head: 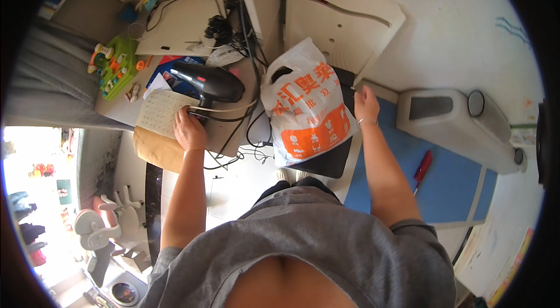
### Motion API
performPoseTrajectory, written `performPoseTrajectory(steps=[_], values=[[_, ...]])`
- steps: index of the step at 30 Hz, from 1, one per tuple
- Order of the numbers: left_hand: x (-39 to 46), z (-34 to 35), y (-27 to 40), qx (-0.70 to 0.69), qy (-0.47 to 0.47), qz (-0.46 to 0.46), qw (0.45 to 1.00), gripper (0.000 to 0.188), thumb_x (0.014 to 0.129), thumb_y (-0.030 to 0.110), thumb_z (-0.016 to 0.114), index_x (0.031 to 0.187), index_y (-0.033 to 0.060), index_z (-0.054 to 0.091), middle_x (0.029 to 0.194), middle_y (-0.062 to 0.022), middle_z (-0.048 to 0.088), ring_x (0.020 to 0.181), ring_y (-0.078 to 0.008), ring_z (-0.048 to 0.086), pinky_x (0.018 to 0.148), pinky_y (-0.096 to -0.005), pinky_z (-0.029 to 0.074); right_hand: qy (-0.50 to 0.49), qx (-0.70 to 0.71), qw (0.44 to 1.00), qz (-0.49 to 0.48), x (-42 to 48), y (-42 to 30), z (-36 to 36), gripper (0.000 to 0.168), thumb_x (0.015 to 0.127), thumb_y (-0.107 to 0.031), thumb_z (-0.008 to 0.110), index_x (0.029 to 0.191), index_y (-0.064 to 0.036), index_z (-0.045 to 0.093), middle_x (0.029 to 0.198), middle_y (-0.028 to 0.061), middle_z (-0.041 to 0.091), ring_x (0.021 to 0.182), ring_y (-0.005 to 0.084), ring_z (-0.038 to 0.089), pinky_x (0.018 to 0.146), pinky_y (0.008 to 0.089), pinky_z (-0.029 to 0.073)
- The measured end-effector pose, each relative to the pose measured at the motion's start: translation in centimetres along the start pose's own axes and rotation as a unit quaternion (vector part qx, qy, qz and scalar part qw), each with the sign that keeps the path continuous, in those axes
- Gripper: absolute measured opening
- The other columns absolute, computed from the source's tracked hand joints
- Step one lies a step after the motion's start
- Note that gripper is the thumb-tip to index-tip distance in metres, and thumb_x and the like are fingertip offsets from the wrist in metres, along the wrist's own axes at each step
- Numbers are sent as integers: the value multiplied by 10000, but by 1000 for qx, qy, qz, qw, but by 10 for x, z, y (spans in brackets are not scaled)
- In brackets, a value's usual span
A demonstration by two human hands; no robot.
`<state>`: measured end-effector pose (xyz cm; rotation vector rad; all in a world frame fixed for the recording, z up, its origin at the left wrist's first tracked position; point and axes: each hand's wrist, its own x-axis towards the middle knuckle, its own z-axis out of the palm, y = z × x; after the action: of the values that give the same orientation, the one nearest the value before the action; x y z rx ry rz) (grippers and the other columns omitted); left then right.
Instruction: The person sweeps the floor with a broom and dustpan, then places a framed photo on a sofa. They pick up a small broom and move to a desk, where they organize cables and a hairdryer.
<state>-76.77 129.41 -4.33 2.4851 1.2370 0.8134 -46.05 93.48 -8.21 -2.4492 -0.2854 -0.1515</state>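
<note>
My left hand (190, 129) rests at the desk's near edge, on a sheet of paper (162, 110) with rows of marks and beside the handle of a black hair dryer (214, 82). Whether its fingers grip the handle or a cable is unclear. A tan envelope or paper (158, 147) lies under the sheet and hangs over the edge. My right hand (366, 104), with a bracelet at the wrist, is beside a white plastic bag (306, 106) with orange printing. The bag sits on a black seat (323, 167); that hand's fingertips are blurred.
Cables (247, 120) hang off the desk towards the floor. A green toy (117, 69) and a white board (179, 23) lie further back on it. To the right, a red-handled tool (423, 167) lies on a blue surface (389, 168) near a grey-white appliance (450, 124).
</note>
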Motion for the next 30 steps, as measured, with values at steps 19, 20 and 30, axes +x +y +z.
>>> performPoseTrajectory(steps=[19, 20, 30], values=[[3, 18, -36, 35, -51, -25, 998, 360, 899, 161, 353, 1217, 31, 459, 1157, -227, 527, 1046, -398, 499, 883, -440, 393, -269, -48, 925, 264, -264, 182, -87, 325, 783, -351, 574, 838, -33, 609, 826, 143, 649, 783, 305, 619, 705, 377, 487], [4, 18, -42, 42, -56, -24, 997, 362, 899, 159, 352, 1220, 30, 457, 1160, -230, 524, 1046, -399, 498, 884, -440, 393, -270, -29, 917, 291, -269, 188, -90, 322, 769, -353, 565, 829, -40, 606, 869, 165, 637, 844, 340, 601, 733, 406, 472], [3, 18, -29, 42, -46, -5, 998, 377, 919, 211, 340, 1245, 49, 437, 1143, -243, 536, 991, -432, 526, 850, -480, 408, -236, -9, 916, 325, -268, 189, -105, 335, 776, -339, 551, 916, -43, 621, 900, 163, 637, 867, 334, 596, 771, 396, 468]])
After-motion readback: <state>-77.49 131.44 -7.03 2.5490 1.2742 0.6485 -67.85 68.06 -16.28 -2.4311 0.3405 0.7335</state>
